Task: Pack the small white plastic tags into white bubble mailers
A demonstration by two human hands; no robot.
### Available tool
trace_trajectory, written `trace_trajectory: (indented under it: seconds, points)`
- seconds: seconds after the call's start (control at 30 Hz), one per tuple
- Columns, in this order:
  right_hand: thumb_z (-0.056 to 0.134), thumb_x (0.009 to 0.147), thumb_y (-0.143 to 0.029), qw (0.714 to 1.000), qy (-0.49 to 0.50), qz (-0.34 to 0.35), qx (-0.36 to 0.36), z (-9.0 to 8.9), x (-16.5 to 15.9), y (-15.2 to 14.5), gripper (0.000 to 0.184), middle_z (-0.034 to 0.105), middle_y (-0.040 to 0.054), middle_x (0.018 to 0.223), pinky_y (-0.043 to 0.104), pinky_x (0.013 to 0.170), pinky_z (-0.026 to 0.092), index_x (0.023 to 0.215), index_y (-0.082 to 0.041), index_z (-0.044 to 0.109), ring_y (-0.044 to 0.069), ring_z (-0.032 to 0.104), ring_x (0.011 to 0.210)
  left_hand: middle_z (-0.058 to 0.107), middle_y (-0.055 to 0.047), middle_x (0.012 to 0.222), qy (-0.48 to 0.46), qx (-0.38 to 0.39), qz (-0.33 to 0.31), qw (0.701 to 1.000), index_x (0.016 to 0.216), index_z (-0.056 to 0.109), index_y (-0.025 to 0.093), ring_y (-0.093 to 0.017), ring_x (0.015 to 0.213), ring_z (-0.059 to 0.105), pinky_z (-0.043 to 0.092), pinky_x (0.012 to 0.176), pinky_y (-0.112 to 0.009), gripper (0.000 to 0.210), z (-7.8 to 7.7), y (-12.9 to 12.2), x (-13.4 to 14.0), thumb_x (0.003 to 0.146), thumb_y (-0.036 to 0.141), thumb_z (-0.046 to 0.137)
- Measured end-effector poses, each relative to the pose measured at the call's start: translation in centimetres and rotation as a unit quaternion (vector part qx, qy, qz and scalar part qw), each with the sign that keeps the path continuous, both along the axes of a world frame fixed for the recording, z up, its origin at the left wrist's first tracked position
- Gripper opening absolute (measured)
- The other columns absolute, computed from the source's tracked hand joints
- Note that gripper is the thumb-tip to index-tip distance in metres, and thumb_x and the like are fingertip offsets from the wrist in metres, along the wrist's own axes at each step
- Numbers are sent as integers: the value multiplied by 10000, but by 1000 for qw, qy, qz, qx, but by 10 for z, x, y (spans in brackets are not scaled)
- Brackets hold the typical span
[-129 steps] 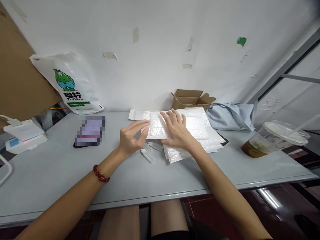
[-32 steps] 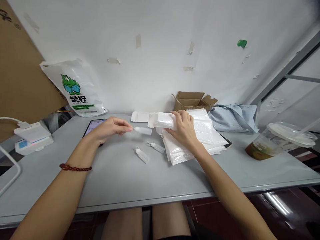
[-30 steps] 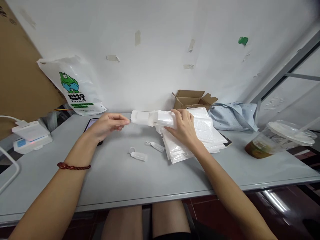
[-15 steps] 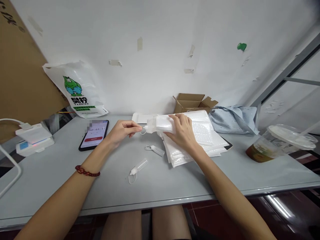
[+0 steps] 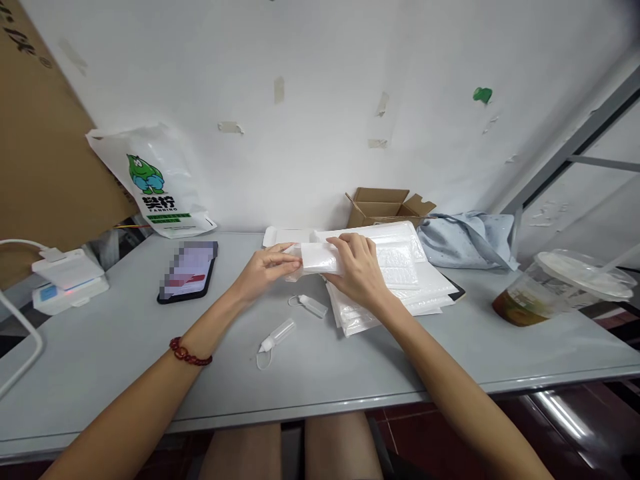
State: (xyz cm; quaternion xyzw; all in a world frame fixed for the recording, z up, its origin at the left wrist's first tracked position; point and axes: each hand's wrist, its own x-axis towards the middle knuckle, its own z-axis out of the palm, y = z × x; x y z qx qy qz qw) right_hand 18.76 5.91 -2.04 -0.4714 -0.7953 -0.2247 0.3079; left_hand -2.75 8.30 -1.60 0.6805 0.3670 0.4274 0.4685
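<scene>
Above the table's middle, a white plastic bag (image 5: pixel 320 259) with a clear, crinkled end is stretched between both hands. My left hand (image 5: pixel 267 270) pinches that clear end, at the bag's left. Gripping the bag's other end is my right hand (image 5: pixel 357 267), fingers over the top and thumb below. What lies inside the bag is hidden. Below the hands lie two small clear squeeze bottles with white nozzles and looped cap straps: one bottle (image 5: pixel 314 307) beside the mailers, the other bottle (image 5: pixel 279 335) nearer the front edge.
White bubble mailers (image 5: pixel 390 307) are stacked under and beyond my right hand. Behind them are an open cardboard box (image 5: pixel 383 203) and a light-blue cloth (image 5: pixel 470 240). A lidded drink cup (image 5: pixel 530 300) stands right; a phone (image 5: pixel 187 272), charger (image 5: pixel 70 283) and printed bag (image 5: pixel 155 180) are left.
My left hand has moved right, from a small nozzle tip sticking out of the bag to the bag's clear end. The nozzle no longer shows. My right hand has shifted slightly left.
</scene>
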Motion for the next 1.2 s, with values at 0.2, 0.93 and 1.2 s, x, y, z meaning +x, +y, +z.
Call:
trace_trajectory:
  seconds: [0.2, 0.93, 1.2]
  points:
    - [611, 790, -283, 1000, 0, -1, -4, 0, 0, -1, 447, 527, 150, 1092, 405, 894, 342, 1196, -147, 482, 280, 472, 1011, 689, -54, 855, 33, 0, 8, 999, 751, 769, 197, -197, 805, 612, 484, 742, -324, 271, 1, -2, 1, 689, 452, 704]
    - [536, 798, -168, 999, -45, 6, -8, 4, -3, -8, 414, 496, 182, 1238, 479, 973, 311, 1209, -163, 483, 302, 443, 1137, 745, -64, 835, 43, 37, 97, 994, 835, 773, 178, -205, 750, 635, 473, 662, -296, 296, 1, -7, 10, 674, 417, 709]
    - [381, 775, 43, 995, -94, 1, 31, 3, -8, -10, 487, 553, 138, 1220, 489, 1007, 260, 1170, -201, 527, 246, 462, 1192, 741, -67, 832, -28, -30, 118, 992, 854, 771, 174, -191, 720, 634, 472, 639, -289, 322, -2, -4, 6, 632, 406, 760]
